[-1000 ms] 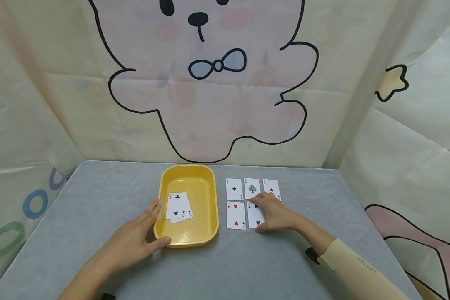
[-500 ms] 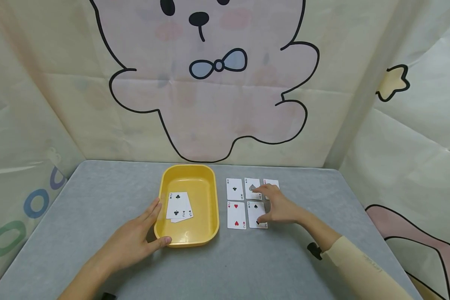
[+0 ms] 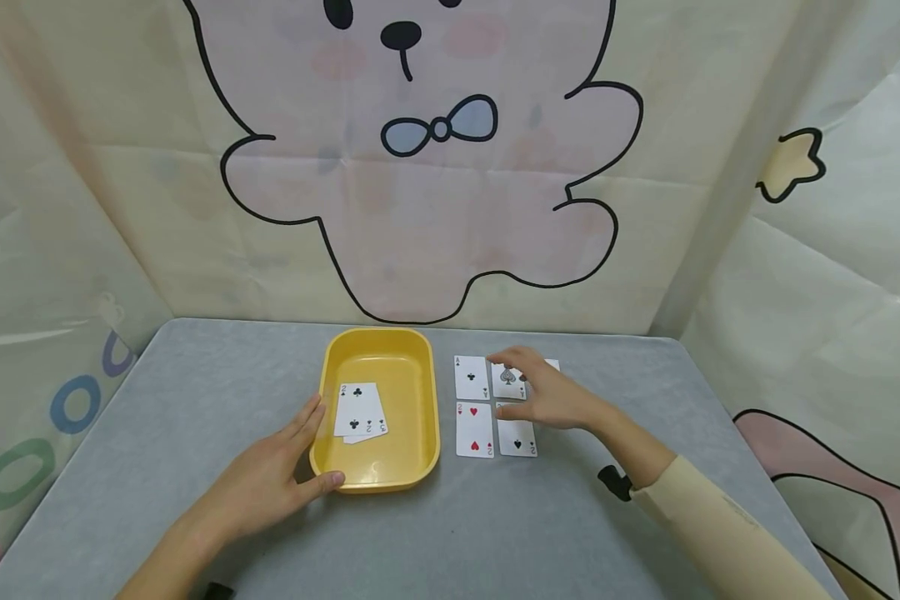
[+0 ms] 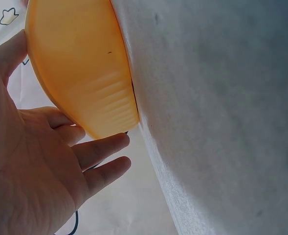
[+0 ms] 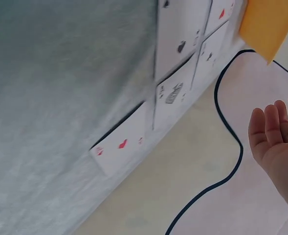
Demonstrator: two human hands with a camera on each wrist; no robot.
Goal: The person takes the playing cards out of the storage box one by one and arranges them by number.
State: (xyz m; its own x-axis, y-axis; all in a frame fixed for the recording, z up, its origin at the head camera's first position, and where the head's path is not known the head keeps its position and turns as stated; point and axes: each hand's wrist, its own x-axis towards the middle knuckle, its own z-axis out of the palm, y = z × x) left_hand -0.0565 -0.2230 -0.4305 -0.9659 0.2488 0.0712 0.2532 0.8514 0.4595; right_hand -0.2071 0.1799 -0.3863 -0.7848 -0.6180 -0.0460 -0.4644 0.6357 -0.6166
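The left hand (image 3: 270,475) touches the near left corner of the yellow tray (image 3: 408,450), thumb at the rim and loosely straight fingers along the outer wall; that light contact should be enough to steady it. Just right of those fingertips, inside, the two of clubs (image 3: 356,410) overlaps another card. The right hand (image 3: 551,396) grasps nothing, thumb and fingers parted above the cards; pinching a flat card at opposite edges would probably lift it without dragging its neighbours. The two of spades (image 3: 517,439) lies partly under its thumb, the two of hearts (image 3: 475,430) just left. Farther off, the ace of spades (image 3: 508,383) sits below the fingers, the ace of clubs (image 3: 471,378) left of their tips, the ace of hearts (image 5: 121,142) to their right.
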